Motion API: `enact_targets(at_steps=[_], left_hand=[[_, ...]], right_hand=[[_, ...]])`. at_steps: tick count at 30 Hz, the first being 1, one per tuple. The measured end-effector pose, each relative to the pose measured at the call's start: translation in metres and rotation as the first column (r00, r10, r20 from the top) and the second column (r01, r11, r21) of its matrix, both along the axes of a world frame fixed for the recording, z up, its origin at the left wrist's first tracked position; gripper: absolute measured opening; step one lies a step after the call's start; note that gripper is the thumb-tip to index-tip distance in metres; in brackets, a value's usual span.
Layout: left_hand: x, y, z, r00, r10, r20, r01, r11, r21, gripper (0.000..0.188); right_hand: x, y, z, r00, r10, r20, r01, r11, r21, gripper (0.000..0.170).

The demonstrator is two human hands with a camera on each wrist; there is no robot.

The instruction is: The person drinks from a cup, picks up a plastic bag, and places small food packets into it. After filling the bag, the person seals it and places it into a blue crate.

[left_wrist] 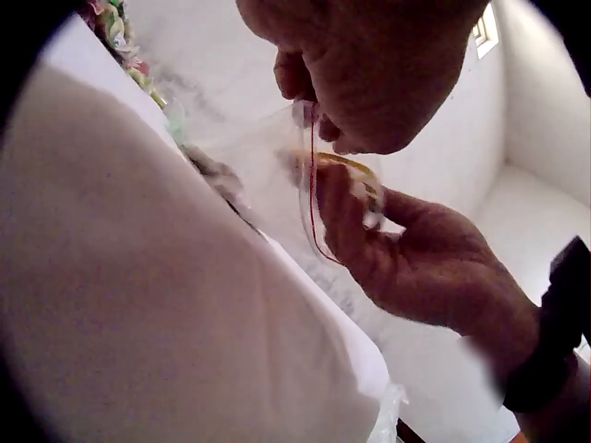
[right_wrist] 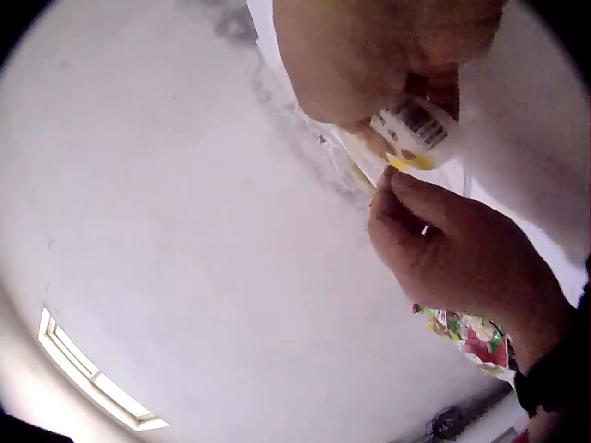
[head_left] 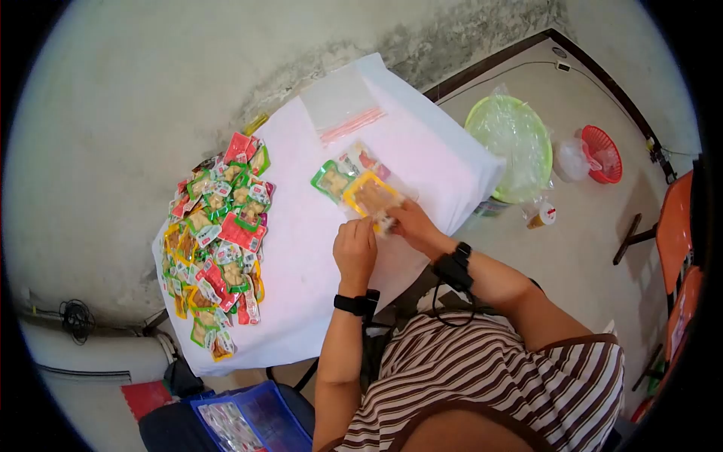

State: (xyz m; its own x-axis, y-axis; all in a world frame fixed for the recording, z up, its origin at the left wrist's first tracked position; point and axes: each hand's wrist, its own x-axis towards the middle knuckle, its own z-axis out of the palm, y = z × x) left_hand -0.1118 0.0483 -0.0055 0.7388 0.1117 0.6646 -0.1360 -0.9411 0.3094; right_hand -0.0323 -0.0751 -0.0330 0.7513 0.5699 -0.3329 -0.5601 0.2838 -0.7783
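Close over the table, my left hand (head_left: pixel 355 248) pinches the edge of a clear zip bag (left_wrist: pixel 305 208) near its red zip line. My right hand (head_left: pixel 416 227) holds a yellow-edged snack packet (head_left: pixel 374 194) at the mouth of that bag; the packet's white barcode side shows between the fingers in the right wrist view. Just beyond the hands lie a green-edged snack packet (head_left: pixel 330 181) and a red-and-white packet (head_left: pixel 363 160), side by side and seen through clear plastic. Part of the bag is hidden by the hands.
A large heap of snack packets (head_left: pixel 226 233) covers the left side of the white-covered table (head_left: pixel 301 286). Flat zip bags (head_left: pixel 340 102) lie at the far edge. On the floor stand a green basin (head_left: pixel 548 143) with clear plastic and a red basket (head_left: pixel 614 162).
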Motion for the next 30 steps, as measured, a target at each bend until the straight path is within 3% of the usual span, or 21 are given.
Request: enact_targets(at_steps=[1,2,4,8,10,11,14,16,17,18,19,20,22,26,28,30], left_hand=[[0.0,-0.001,-0.001,1.0,-0.002,0.0,0.002,1.0,-0.001,0.006],[0.0,0.0,-0.002,1.0,-0.006,0.009,0.007,1.0,-0.009,0.008],[-0.001,-0.001,-0.005,1.0,-0.008,0.02,0.008,1.0,-0.016,0.009],[-0.001,-0.002,-0.01,1.0,-0.016,0.004,0.016,0.997,-0.073,0.01],[-0.001,-0.003,-0.011,1.0,-0.007,0.003,0.008,0.996,-0.091,0.009],[0.0,-0.002,-0.012,1.0,-0.019,0.015,0.021,0.994,-0.103,0.009],[0.001,0.0,-0.009,1.0,-0.017,0.023,0.019,0.993,-0.119,0.009],[-0.001,0.002,-0.005,0.999,-0.005,0.032,0.009,0.991,-0.131,0.01],[-0.003,0.004,-0.004,0.999,0.031,0.029,-0.027,0.992,-0.124,0.01],[-0.004,0.004,-0.004,1.0,0.017,0.009,-0.016,0.988,-0.154,0.01],[-0.005,0.005,-0.004,1.0,-0.003,-0.008,0.001,0.983,-0.185,0.011],[-0.005,0.005,-0.004,1.0,0.016,-0.009,-0.018,0.983,-0.184,0.011],[-0.006,0.005,-0.003,1.0,-0.02,-0.004,0.018,0.977,-0.213,0.01],[-0.009,0.008,-0.008,0.999,0.019,-0.028,-0.024,0.983,-0.181,0.01],[-0.011,0.009,-0.009,1.0,-0.025,-0.01,0.022,0.98,-0.2,0.013],[-0.014,0.017,-0.008,0.998,-0.062,-0.022,0.057,0.981,-0.184,0.015]], right_hand=[[0.006,0.009,-0.004,0.999,0.023,-0.047,-0.015,0.988,0.155,0.032],[0.011,0.015,-0.007,0.999,0.021,-0.047,-0.014,0.988,0.155,0.032],[0.02,0.027,0.001,0.991,0.032,-0.126,0.015,0.933,0.36,0.036],[0.034,0.048,-0.005,0.976,-0.073,-0.205,0.142,0.927,0.347,0.029],[0.035,0.056,-0.009,0.97,-0.168,-0.175,0.199,0.964,0.178,0.031],[0.034,0.054,-0.012,0.971,-0.163,-0.174,0.193,0.965,0.178,0.031],[0.013,0.038,-0.015,0.965,-0.087,0.246,0.087,0.996,0.012,0.03],[-0.001,0.041,-0.007,0.865,0.035,0.501,0.017,0.995,-0.098,0.029],[-0.005,0.043,0.001,0.865,0.063,0.498,-0.02,0.996,-0.091,0.029],[-0.008,0.042,0.019,0.984,-0.173,-0.05,0.179,0.969,0.17,0.028],[-0.009,0.04,0.026,0.751,-0.235,-0.617,0.469,0.848,0.248,0.028],[-0.003,0.04,0.009,0.755,-0.219,-0.618,0.452,0.856,0.249,0.028],[0.011,0.041,-0.039,0.951,-0.041,-0.307,0.204,0.828,0.522,0.029],[0.028,0.045,-0.041,0.952,0.036,-0.305,0.138,0.838,0.528,0.03],[0.026,0.048,-0.015,0.906,-0.123,-0.404,0.287,0.882,0.374,0.03],[0.022,0.05,-0.005,0.893,-0.143,-0.426,0.303,0.892,0.336,0.031]])
